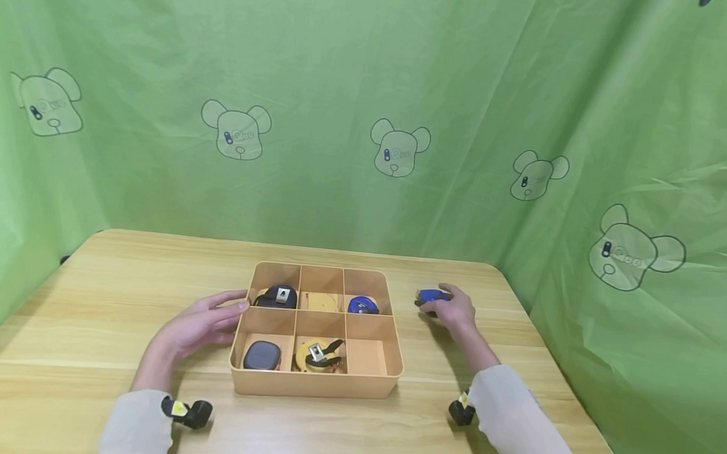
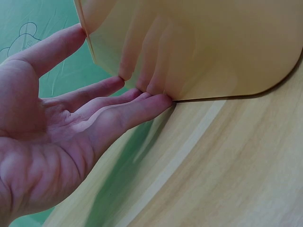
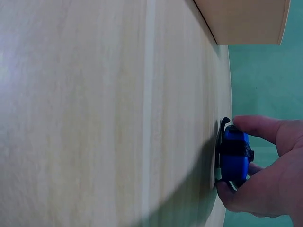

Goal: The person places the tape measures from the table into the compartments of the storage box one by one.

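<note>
My right hand (image 1: 459, 311) pinches a blue tape measure (image 3: 234, 153) with a black strap, close to the tabletop right of a tan divided box (image 1: 314, 385). Against the box's left wall rest the fingertips of my left hand (image 1: 203, 323), the fingers nearly straight. At the back of the box sit a black tape measure (image 1: 282, 296) on the left and a blue one on the right, partly hidden by a divider. Front left holds a dark rounded case (image 1: 263, 355); front middle, a yellow tape measure (image 1: 312, 355) with black straps.
The box stands on a wood-grain table (image 1: 306, 434). A pale yellow thing (image 1: 321, 302) shows low in the back middle compartment, its kind unclear. Green curtain (image 1: 316, 198) with bear drawings encloses the back and sides.
</note>
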Available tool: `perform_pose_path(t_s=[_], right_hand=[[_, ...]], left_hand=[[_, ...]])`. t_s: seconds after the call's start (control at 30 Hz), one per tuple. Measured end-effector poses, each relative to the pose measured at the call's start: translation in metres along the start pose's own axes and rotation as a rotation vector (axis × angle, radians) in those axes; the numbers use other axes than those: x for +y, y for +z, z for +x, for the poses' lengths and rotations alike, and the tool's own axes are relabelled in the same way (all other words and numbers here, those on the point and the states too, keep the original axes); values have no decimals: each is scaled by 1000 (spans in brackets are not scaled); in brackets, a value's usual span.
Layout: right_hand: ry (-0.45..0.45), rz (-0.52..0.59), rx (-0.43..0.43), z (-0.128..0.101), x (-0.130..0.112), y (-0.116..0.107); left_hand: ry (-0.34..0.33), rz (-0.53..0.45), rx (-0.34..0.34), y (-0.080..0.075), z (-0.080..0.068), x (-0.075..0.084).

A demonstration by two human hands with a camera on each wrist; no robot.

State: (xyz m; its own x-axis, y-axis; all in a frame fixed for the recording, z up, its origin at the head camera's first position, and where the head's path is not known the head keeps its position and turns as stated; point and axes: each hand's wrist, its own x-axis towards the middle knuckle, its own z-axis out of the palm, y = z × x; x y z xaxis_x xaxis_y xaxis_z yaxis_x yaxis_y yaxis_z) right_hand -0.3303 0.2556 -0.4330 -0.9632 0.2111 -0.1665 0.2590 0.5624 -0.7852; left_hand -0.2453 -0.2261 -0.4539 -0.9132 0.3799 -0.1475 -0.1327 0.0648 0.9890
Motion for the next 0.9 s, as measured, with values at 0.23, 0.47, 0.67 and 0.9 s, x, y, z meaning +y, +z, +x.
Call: perform_pose_path(t_s=[0.23,0.47,0.67,0.9], right_hand=[[16,26,14,-1,1,0],[7,11,22,0,4,0],[-5,-9,32,1,4,0],[-12,-11,42,2,4,0]], left_hand=[[0,5,1,0,0,0],[5,9,-1,-1,0,-1],[2,8,-2,0,0,0],[7,4,-1,1,-1,1]])
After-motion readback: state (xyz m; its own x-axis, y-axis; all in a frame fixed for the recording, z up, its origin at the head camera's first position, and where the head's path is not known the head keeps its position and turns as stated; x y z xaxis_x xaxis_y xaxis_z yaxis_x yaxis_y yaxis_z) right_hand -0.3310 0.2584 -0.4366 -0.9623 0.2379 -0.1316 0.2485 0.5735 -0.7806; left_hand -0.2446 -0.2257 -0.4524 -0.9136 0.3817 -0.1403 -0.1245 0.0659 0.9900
